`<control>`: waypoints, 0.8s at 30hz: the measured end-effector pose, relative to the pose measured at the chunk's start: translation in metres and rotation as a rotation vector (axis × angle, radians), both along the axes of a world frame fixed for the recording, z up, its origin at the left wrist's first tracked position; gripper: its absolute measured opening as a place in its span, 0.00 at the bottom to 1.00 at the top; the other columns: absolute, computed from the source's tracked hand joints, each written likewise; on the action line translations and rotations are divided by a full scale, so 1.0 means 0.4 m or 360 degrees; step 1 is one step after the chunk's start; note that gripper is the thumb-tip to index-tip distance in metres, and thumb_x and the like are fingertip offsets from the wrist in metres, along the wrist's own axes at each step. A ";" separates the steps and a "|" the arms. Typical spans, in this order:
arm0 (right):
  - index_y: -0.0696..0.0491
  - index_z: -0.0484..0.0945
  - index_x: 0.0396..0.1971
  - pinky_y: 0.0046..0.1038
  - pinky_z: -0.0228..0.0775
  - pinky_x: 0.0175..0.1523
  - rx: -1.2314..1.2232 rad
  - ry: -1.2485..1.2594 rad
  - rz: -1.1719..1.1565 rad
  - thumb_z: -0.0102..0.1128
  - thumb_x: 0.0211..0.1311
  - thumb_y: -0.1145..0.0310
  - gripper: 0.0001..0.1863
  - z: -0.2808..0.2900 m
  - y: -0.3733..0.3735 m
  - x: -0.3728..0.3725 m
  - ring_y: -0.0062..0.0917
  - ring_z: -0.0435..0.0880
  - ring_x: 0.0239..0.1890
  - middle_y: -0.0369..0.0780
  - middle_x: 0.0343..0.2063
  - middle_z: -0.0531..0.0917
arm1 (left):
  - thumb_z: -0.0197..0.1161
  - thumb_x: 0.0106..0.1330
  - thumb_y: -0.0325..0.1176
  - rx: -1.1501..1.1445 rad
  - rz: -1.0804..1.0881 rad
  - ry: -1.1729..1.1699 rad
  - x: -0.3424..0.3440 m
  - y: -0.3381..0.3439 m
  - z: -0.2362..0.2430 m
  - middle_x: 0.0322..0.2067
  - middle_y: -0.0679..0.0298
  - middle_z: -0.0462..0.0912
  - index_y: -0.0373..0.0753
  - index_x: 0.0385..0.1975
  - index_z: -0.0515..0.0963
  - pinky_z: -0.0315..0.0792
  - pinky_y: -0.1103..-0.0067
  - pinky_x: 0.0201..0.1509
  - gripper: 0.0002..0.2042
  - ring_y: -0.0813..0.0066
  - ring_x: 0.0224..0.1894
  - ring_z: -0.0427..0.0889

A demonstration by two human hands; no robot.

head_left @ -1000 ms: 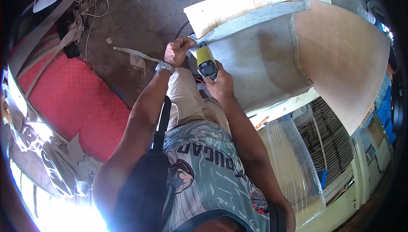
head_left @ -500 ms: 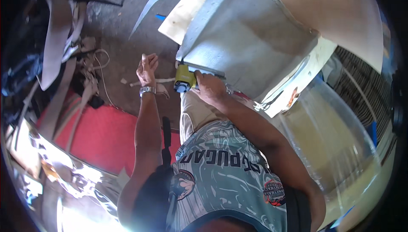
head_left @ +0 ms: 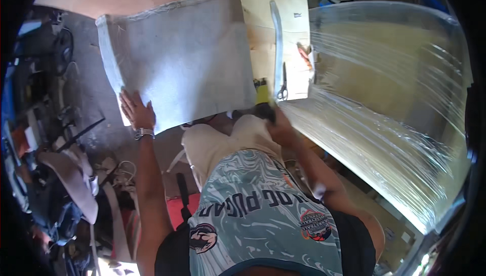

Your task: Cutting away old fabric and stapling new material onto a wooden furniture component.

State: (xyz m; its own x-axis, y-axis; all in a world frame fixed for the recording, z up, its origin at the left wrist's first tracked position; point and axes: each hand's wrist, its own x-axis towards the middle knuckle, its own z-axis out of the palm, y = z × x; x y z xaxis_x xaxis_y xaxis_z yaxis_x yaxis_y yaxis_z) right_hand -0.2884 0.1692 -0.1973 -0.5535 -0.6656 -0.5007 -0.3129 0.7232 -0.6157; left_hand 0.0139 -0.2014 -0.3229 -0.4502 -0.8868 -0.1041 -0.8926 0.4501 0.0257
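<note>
A grey fabric-covered panel (head_left: 177, 63), its far edge frayed, lies in front of me, with a pale folded strip along its left side. My left hand (head_left: 138, 111) rests flat on its near left corner, fingers spread, a metal watch on the wrist. Beside the panel's near right corner is a yellow-green and black power tool (head_left: 261, 95). Close by its dark end is my right hand (head_left: 282, 128). Motion smears the fingers there, so their grip on the tool is unclear.
Right of the panel, a pale board (head_left: 296, 33) carries a grey strip (head_left: 278, 43) and black scissors (head_left: 283, 86). A large plastic-wrapped piece (head_left: 385, 99) stands at the right. Fabric scraps and straps (head_left: 66, 175) clutter the left. Something red (head_left: 177, 210) shows behind my left arm.
My view has swung right, bringing the panel squarely before me. My left hand, raised in the air before, now lies on the panel. The right hand and the power tool have moved to its right corner.
</note>
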 end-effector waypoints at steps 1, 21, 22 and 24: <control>0.58 0.62 0.71 0.42 0.72 0.63 0.0089 -0.0079 -0.0074 0.64 0.67 0.61 0.37 -0.019 0.035 -0.033 0.53 0.82 0.56 0.58 0.52 0.82 | 0.68 0.66 0.43 0.0081 0.0083 -0.0308 0.004 0.000 -0.005 0.81 0.50 0.42 0.44 0.73 0.66 0.48 0.53 0.81 0.35 0.46 0.82 0.42; 0.61 0.79 0.47 0.31 0.74 0.35 -0.0165 -0.0478 -0.0903 0.70 0.64 0.53 0.25 -0.104 0.156 -0.318 0.24 0.80 0.25 0.38 0.23 0.80 | 0.72 0.62 0.40 0.0837 -0.1512 0.0001 -0.427 0.328 0.178 0.69 0.52 0.71 0.39 0.68 0.69 0.58 0.60 0.79 0.34 0.51 0.75 0.63; 0.60 0.79 0.47 0.31 0.74 0.35 -0.0192 -0.0446 -0.0907 0.70 0.64 0.53 0.25 -0.087 0.164 -0.296 0.24 0.80 0.25 0.38 0.23 0.80 | 0.73 0.60 0.41 0.0811 -0.1598 -0.0123 -0.514 0.307 0.183 0.71 0.53 0.69 0.39 0.69 0.68 0.55 0.58 0.80 0.37 0.52 0.76 0.60; 0.60 0.80 0.47 0.32 0.75 0.38 -0.0217 -0.0467 -0.0967 0.70 0.64 0.53 0.25 -0.055 0.175 -0.248 0.24 0.80 0.27 0.37 0.25 0.82 | 0.77 0.55 0.45 0.0599 -0.1876 -0.0167 -0.681 0.286 0.191 0.70 0.54 0.70 0.41 0.71 0.67 0.50 0.55 0.81 0.42 0.52 0.76 0.61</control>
